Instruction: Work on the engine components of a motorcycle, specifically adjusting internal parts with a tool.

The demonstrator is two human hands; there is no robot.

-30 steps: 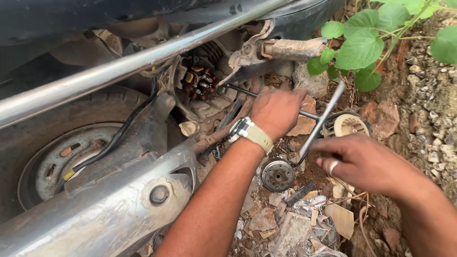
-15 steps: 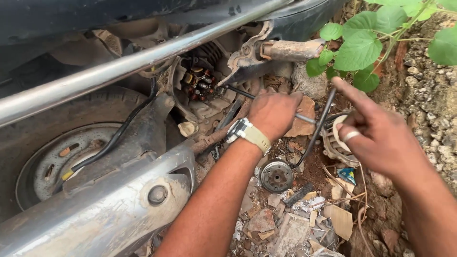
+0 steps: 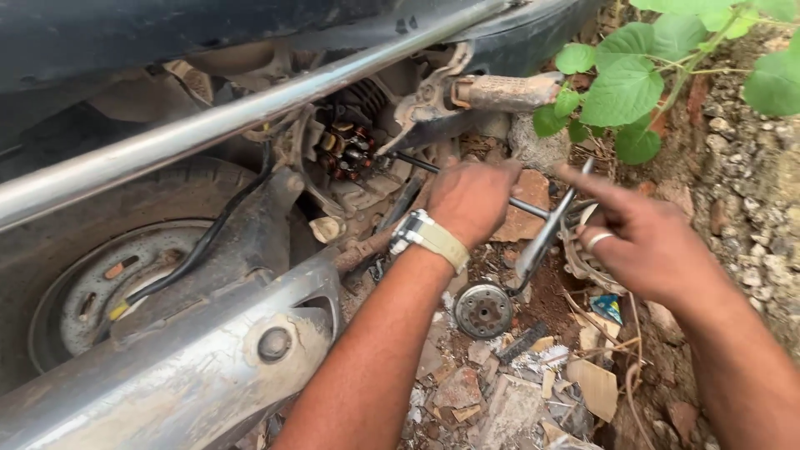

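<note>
My left hand (image 3: 472, 198), with a watch on the wrist, is shut around the shaft of a metal T-handle wrench (image 3: 546, 233) that reaches into the exposed engine side (image 3: 348, 148) of a scooter lying over. My right hand (image 3: 642, 237), wearing a ring, has its fingers spread against the wrench's cross handle, index finger pointing left. A round metal clutch part (image 3: 483, 310) lies on the ground just below the wrench.
The scooter's rear wheel (image 3: 100, 292) and silver exhaust cover (image 3: 208, 375) fill the left. A chrome rail (image 3: 208, 125) crosses the top. Broken bricks, rubble and litter (image 3: 517, 392) cover the ground. A leafy plant (image 3: 633, 75) and stony soil stand at the right.
My right hand rose from low beside the cross handle up to it and now presses it with fingers spread. The left hand stayed on the shaft.
</note>
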